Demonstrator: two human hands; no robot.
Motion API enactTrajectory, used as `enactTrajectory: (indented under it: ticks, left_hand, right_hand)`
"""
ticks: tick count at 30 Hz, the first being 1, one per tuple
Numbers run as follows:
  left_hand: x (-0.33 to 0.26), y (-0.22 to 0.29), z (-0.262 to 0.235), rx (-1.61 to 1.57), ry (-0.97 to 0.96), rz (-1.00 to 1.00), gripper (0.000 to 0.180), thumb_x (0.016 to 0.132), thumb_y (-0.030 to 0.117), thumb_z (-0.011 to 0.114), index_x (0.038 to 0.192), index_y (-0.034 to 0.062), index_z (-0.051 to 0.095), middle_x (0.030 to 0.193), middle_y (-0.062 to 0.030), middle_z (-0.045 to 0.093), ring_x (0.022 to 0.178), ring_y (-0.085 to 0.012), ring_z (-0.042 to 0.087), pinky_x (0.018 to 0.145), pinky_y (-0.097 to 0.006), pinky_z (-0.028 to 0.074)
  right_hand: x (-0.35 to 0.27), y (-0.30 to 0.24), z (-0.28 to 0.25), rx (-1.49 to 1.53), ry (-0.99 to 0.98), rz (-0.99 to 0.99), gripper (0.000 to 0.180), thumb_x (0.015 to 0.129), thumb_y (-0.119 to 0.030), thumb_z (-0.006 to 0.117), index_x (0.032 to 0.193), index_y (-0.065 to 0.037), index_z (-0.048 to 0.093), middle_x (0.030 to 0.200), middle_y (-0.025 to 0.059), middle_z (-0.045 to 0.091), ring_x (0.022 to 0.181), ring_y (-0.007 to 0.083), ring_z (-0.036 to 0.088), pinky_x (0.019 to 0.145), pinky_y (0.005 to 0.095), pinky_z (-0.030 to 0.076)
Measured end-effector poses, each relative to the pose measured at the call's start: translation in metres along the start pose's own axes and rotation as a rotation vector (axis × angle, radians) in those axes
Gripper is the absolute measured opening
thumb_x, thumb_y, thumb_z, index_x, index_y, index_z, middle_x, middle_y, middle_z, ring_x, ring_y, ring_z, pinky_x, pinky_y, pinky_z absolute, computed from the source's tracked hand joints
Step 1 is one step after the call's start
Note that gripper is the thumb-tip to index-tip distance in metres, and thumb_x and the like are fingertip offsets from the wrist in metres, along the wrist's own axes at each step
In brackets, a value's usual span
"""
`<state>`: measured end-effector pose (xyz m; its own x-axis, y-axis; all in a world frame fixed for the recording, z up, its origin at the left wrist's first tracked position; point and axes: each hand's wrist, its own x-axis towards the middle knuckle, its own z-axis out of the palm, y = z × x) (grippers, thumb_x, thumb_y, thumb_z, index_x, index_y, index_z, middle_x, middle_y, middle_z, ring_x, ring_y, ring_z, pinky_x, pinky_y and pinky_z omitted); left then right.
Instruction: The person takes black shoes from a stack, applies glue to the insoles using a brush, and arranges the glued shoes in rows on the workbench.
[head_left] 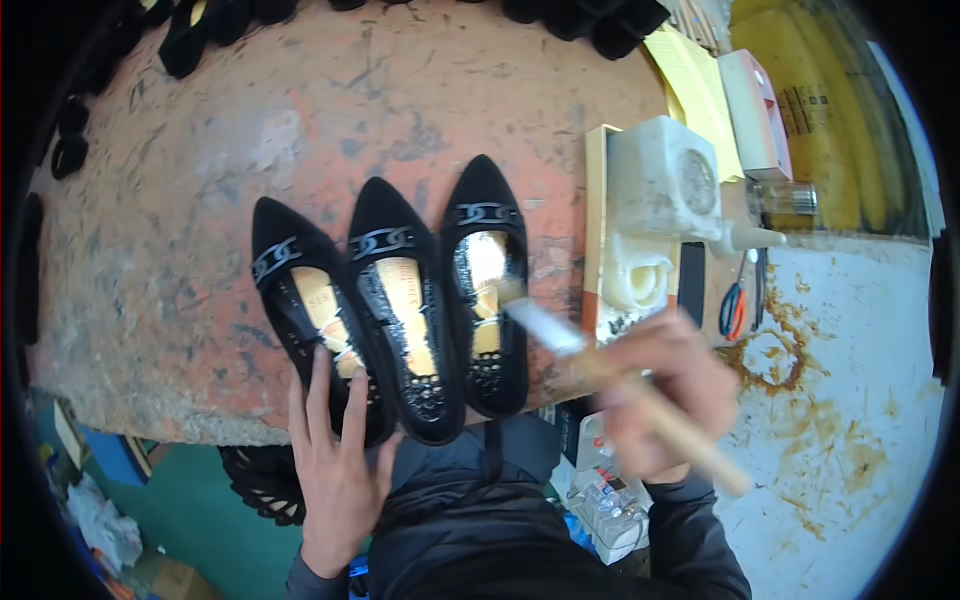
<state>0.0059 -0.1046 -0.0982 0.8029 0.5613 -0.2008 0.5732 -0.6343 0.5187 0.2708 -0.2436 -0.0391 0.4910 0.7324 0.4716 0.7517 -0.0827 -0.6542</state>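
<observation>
Three black pointed flat shoes stand side by side near the table's front edge, toes pointing away from me, each with a chain-like trim across the front. My left hand (pixel 338 440) has its fingers stretched and spread, the tips over the heel part of the left shoe (pixel 287 240). The middle shoe (pixel 377 210) shows a gold patch and wet-looking shine inside. My right hand (pixel 660 400) grips a brush (pixel 690 440) by its pale wooden handle. Its bristle end is slightly blurred and reaches the inner right side of the right shoe (pixel 482 185); I cannot tell whether it touches.
A shallow tray (pixel 594 230) on the right holds a whitish container (pixel 655 180) and a cut-open tub with cream-coloured stuff (pixel 636 275). Scissors with orange and blue handles (pixel 733 310) lie beyond. More black shoes (pixel 182 40) line the table's far edge.
</observation>
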Motion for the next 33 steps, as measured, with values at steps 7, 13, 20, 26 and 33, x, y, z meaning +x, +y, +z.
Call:
enactTrajectory:
  ticks: [7,13,20,26,33]
  left_hand:
    - [0.023,0.019,0.024,-0.037,0.005,0.162,0.07,0.084,-0.002,0.08,0.152,0.0015,0.062,0.167,-0.0199,0.051,0.15,-0.0576,0.046,0.127,-0.068,0.035]
    - [0.018,0.018,0.017,-0.053,0.031,0.173,0.063,0.083,-0.003,0.079,0.145,0.0032,0.069,0.167,-0.0179,0.052,0.149,-0.057,0.046,0.126,-0.066,0.038]
    - [0.007,0.017,0.017,-0.056,-0.01,0.123,0.072,0.082,-0.005,0.081,0.151,0.0071,0.065,0.171,-0.0199,0.046,0.154,-0.0509,0.045,0.125,-0.063,0.04]
    - [0.01,0.015,0.02,-0.204,0.05,0.065,0.112,0.077,-0.007,0.089,0.173,0.0085,0.035,0.181,-0.0276,0.023,0.163,-0.0529,0.032,0.128,-0.059,0.04]
    - [0.007,0.002,0.02,-0.377,0.143,0.048,0.123,0.081,0.002,0.091,0.178,0.0015,0.015,0.184,-0.0311,0.011,0.169,-0.0508,0.018,0.135,-0.059,0.024]
  right_hand:
    - [-0.041,0.052,-0.097,-0.417,0.101,0.705,0.012,0.093,-0.007,0.079,0.098,0.002,0.082,0.076,0.0038,0.072,0.064,0.008,0.059,0.06,0.0255,0.044]
    - [-0.045,0.024,-0.106,-0.541,0.101,0.55,0.009,0.088,0.0,0.082,0.096,0.001,0.084,0.079,0.0093,0.075,0.07,0.0173,0.068,0.064,0.0312,0.054]
    - [-0.041,0.007,-0.092,-0.592,-0.144,0.271,0.012,0.083,0.002,0.085,0.094,0.001,0.082,0.078,0.0095,0.075,0.071,0.0249,0.068,0.065,0.0368,0.054]
    - [-0.037,-0.002,-0.087,-0.582,-0.223,0.282,0.013,0.083,0.003,0.084,0.095,0.002,0.081,0.081,0.0113,0.075,0.071,0.027,0.067,0.066,0.0386,0.054]
    - [-0.033,0.001,-0.092,-0.715,-0.041,0.514,0.011,0.085,-0.001,0.083,0.096,0.003,0.082,0.079,0.0111,0.075,0.069,0.0199,0.066,0.065,0.035,0.051]
